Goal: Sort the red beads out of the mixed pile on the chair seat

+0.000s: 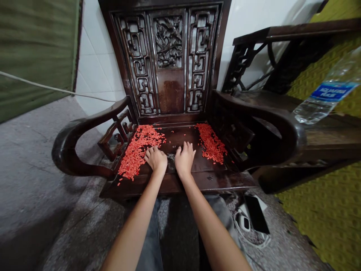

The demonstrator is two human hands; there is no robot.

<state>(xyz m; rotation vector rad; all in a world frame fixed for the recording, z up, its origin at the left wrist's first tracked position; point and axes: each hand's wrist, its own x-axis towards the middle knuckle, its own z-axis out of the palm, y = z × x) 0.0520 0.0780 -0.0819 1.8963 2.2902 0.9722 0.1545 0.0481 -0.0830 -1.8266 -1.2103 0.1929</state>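
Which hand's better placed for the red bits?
Left, probably: the left hand touches the larger red heap; the right hand sits on the wooden seat, apart from the other heap.

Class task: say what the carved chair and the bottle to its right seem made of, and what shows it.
The carved chair looks like dark hardwood under a glossy varnish, judging by its cut fretwork and shiny, worn seat. The bottle seems to be thin, clear plastic: its wall is see-through and lightly ribbed, with a blue label.
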